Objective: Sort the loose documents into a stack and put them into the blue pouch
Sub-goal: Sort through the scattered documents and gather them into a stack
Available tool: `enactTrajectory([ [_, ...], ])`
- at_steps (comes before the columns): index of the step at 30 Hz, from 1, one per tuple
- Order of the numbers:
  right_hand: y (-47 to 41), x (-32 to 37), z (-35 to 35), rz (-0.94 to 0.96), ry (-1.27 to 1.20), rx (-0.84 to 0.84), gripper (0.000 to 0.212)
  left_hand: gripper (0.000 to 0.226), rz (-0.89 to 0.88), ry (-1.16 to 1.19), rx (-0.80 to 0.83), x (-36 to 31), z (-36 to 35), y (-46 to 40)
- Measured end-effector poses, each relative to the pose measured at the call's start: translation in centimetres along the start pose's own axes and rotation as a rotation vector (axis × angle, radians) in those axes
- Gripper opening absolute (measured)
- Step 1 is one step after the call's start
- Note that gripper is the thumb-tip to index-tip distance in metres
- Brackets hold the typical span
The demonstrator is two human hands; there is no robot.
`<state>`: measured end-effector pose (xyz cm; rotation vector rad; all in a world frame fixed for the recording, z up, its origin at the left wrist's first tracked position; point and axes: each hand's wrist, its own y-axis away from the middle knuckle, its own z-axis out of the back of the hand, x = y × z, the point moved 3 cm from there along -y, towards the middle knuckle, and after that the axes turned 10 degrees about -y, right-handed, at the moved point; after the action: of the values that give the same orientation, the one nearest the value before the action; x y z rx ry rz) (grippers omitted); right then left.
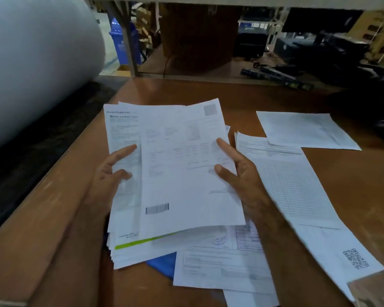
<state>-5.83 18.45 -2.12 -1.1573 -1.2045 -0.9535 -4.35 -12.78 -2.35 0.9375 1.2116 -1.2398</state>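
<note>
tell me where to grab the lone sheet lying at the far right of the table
Take the lone sheet by its far-right corner, coming from the right. That end lies bare on the table; its near-left corner overlaps the long table-printed sheet, so lifting there would drag that one.

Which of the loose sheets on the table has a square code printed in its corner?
The long sheet lying just right of the right hand: a square code sits at its near corner. The sheet farther back shows no such mark.

You see only a corner of the pouch (162, 263) under papers (222, 269); their print is blurred.
</note>
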Motion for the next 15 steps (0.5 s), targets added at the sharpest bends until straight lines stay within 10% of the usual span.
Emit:
enactTrajectory([
  [5,-0.2,-1.5,-1.1,0.084,0.644,0.016,0.073,0.076,0.008,-0.043,-0.006,-0.3,0.2,0.4],
  [15,0.2,-1.6,-0.8,0.093,0.554,0.013,0.079,0.078,0.065,-0.024,0.044,-2.4,-0.5,1.7],
])
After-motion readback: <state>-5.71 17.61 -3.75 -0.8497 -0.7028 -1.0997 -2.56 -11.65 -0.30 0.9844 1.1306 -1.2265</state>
